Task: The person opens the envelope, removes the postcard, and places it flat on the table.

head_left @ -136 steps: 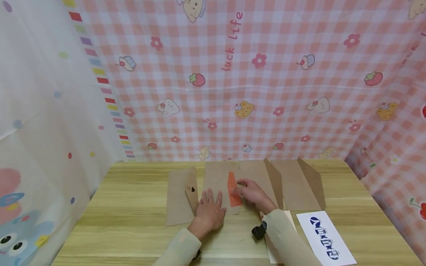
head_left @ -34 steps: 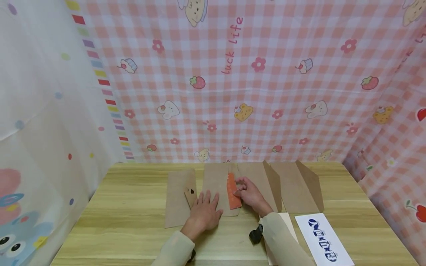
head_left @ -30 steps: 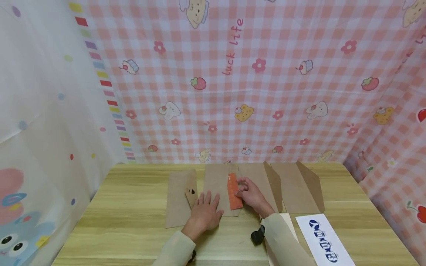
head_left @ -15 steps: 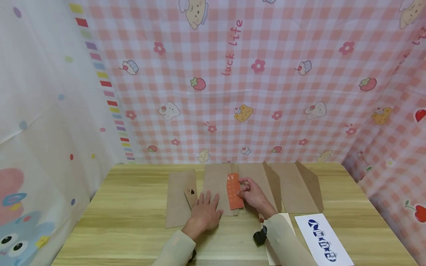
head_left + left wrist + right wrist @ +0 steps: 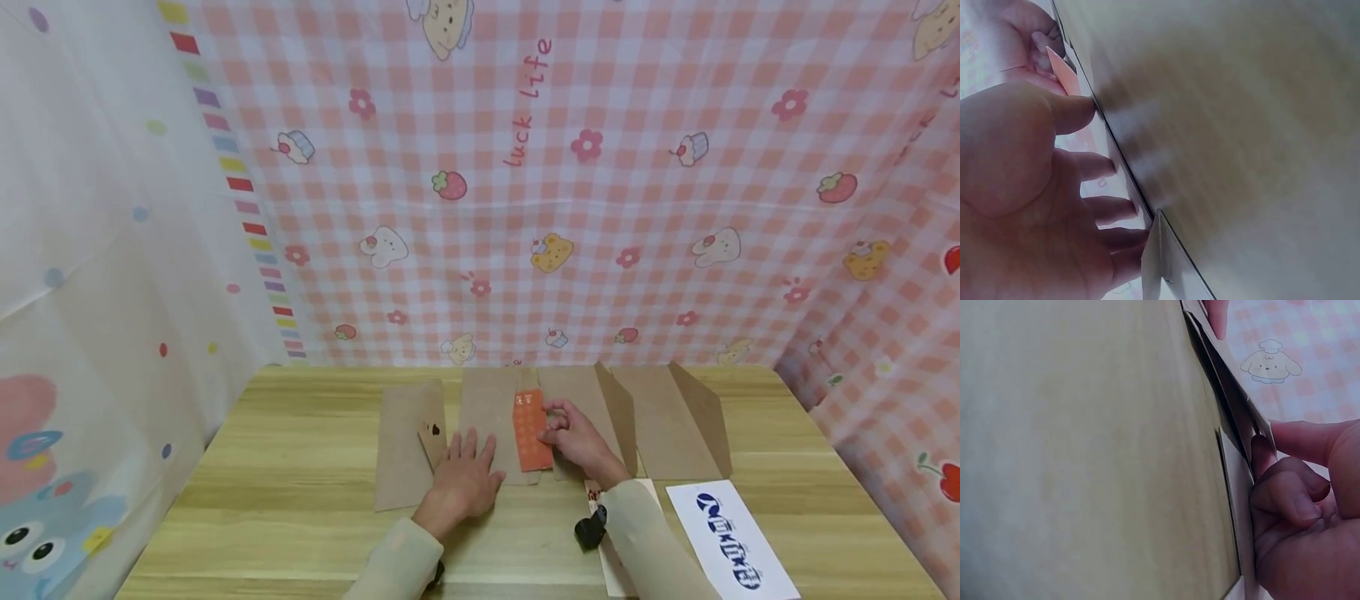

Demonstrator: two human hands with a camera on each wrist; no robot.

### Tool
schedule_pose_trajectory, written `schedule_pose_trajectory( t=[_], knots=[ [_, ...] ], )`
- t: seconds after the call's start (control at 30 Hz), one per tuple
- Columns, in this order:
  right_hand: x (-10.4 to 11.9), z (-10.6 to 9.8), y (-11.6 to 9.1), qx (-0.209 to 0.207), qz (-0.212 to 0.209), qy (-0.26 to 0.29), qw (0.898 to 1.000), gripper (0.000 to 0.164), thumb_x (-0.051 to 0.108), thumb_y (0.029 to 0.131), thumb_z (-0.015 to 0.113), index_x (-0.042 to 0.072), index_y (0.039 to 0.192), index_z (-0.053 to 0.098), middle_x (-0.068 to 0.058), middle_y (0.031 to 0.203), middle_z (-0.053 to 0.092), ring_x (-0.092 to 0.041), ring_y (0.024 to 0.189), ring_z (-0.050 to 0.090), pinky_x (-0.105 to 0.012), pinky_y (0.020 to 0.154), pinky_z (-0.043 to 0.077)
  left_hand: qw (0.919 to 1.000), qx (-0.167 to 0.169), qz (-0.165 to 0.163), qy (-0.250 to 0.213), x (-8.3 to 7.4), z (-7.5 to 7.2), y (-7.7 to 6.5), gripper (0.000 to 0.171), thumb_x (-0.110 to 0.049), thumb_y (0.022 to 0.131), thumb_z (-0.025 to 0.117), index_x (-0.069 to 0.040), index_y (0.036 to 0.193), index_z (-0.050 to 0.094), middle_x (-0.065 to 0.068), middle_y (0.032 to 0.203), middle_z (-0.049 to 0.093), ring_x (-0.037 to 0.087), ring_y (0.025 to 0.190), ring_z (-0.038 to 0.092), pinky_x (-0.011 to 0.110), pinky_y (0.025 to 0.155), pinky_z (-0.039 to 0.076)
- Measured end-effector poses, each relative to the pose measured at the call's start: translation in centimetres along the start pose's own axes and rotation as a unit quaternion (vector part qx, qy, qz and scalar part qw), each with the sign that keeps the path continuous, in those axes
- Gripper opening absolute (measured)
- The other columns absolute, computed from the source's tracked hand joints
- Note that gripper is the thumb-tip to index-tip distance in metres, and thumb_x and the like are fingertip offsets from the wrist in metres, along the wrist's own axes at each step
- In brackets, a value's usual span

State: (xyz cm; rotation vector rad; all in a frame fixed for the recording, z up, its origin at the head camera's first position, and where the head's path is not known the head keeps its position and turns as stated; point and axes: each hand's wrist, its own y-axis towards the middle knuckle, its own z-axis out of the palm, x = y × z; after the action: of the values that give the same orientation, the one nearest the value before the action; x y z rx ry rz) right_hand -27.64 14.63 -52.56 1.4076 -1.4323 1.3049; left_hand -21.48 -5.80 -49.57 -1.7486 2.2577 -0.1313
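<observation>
My left hand [image 5: 463, 483] lies with fingers spread on the near left part of a kraft-paper envelope [image 5: 487, 408], close to another envelope [image 5: 397, 450] whose flap has a small dark mark. From the right side of the first envelope an orange card [image 5: 532, 429] sticks out, printed with a faint pattern. Its right edge is pinched between thumb and forefinger of my right hand [image 5: 579, 442]. In the left wrist view the orange card [image 5: 1065, 72] rises at an angle near that hand. The right wrist view shows the right thumb and a finger on either side of a paper edge.
Two more kraft envelopes [image 5: 573, 396] [image 5: 663, 425] lie to the right, their flaps raised. A white card with blue lettering [image 5: 727, 537] lies at the front right. A cream paper [image 5: 648, 492] is partly under the right sleeve. Patterned cloth [image 5: 480, 167] hangs behind the table.
The right hand has drawn the orange card a little to the right, so a wider strip of it shows. The left hand stays on the envelope, having shifted only slightly.
</observation>
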Motion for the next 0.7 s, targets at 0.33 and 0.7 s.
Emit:
schedule_pose_trajectory(
  t=[0.33, 0.7],
  knots=[
    [-0.08, -0.05, 0.1, 0.001, -0.005, 0.0, 1.0, 0.045, -0.004, 0.09, 0.064, 0.006, 0.131, 0.049, -0.001, 0.079, 0.051, -0.014, 0.065, 0.046, -0.024, 0.052, 0.034, 1.0, 0.002, -0.004, 0.009, -0.2, -0.16, -0.03, 0.06, -0.042, 0.104, 0.044, -0.013, 0.156, 0.033, 0.019, 0.161, 0.026, 0.039, 0.149, 0.023, 0.05, 0.119, 0.023],
    [0.12, 0.03, -0.19, -0.015, 0.003, -0.001, 1.0, 0.05, 0.0, 0.09, 0.063, 0.008, 0.135, 0.044, -0.003, 0.085, 0.055, -0.014, 0.063, 0.044, -0.026, 0.05, 0.033, 1.0, 0.004, 0.001, -0.003, -0.08, -0.08, 0.0, 0.06, -0.042, 0.104, 0.043, -0.012, 0.156, 0.032, 0.02, 0.161, 0.024, 0.04, 0.149, 0.021, 0.051, 0.12, 0.022]
  ],
)
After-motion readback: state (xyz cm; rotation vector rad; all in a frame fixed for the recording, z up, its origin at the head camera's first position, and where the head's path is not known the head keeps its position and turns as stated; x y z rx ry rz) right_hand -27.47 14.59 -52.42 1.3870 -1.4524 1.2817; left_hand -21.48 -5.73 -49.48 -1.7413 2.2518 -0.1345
